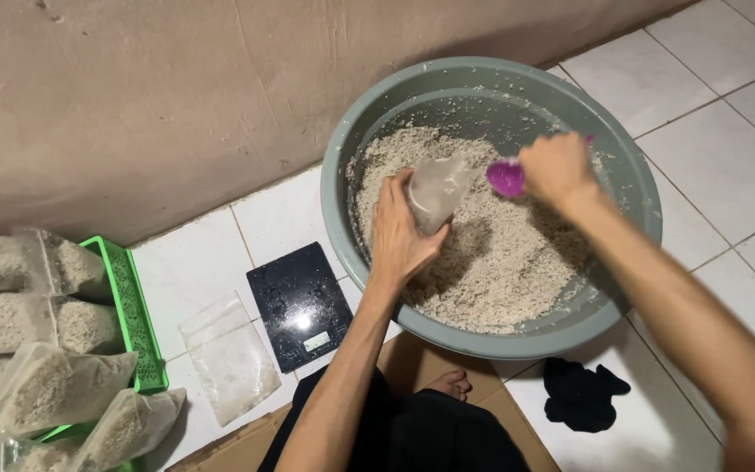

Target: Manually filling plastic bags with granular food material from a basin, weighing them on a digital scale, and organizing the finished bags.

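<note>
Your right hand (557, 168) hides most of the purple scoop (506, 177), fingers clamped on it. Your left hand (401, 229) grips a clear bag (438, 190) over the grain-filled grey basin (482, 79).

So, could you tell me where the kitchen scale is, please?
The black kitchen scale lies on the white tiled floor, left of the grey basin, beside an empty clear bag.
</note>
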